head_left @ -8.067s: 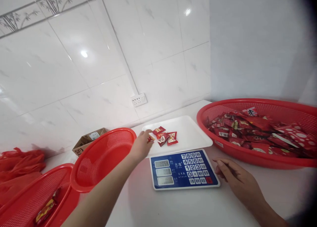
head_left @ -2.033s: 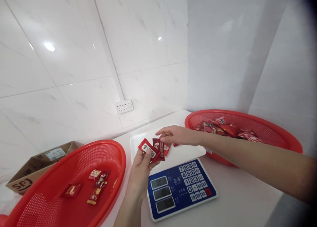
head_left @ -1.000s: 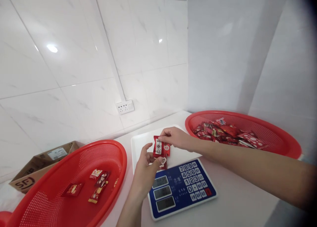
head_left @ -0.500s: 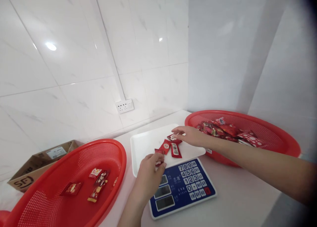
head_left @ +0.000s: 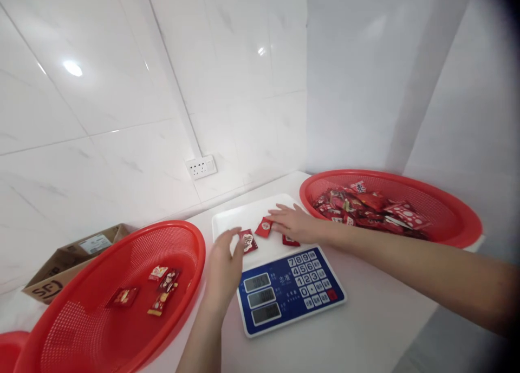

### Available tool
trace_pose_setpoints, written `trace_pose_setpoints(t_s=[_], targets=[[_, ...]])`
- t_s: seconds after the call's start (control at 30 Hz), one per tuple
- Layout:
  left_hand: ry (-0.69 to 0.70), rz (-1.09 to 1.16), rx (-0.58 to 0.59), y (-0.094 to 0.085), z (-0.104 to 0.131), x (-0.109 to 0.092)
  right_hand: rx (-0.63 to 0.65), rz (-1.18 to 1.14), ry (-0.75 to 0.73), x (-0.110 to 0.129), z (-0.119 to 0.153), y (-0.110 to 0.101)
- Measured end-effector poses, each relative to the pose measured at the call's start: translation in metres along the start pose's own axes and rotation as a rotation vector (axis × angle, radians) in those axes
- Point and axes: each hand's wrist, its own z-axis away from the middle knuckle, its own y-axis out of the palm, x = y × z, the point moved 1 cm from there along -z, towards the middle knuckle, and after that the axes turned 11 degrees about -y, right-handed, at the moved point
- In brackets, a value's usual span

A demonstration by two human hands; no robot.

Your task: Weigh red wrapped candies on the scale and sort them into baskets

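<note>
A digital scale with a white tray (head_left: 227, 221) and a blue keypad panel (head_left: 290, 286) stands on the white table. Over the tray's left side is my left hand (head_left: 223, 267), thumb and fingers apart, beside a dark red packet with white print (head_left: 248, 242). My right hand (head_left: 296, 224) lies low over the tray with its fingers spread. Its fingertips reach the edge of a bright red packet (head_left: 264, 227). Another red packet (head_left: 290, 242) is partly covered by this hand. Whether the fingers press on these packets, I cannot tell.
On the right, a red plastic basket (head_left: 450, 205) holds a pile of red packets. A second red basket (head_left: 193, 237) at the left has several packets at its bottom. Behind it sits a cardboard box (head_left: 60, 270). A socket (head_left: 202, 167) is on the tiled wall.
My left hand has moved left across the tray, uncovering the scale's displays. The packets, bunched before, lie further apart. My right hand's fingers have spread out over them.
</note>
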Motion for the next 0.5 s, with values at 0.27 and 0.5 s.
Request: trace_pose_setpoints(t_s=[0.27, 0.5], targets=[[0.117, 0.97, -0.521, -0.043, 0.007, -0.019, -0.132, -0.042, 0.316, -0.048, 0.062, -0.062], [0.119, 1.154, -0.529, -0.059, 0.021, -0.03, -0.093, 0.182, 0.557, -0.098, 0.117, -0.07]])
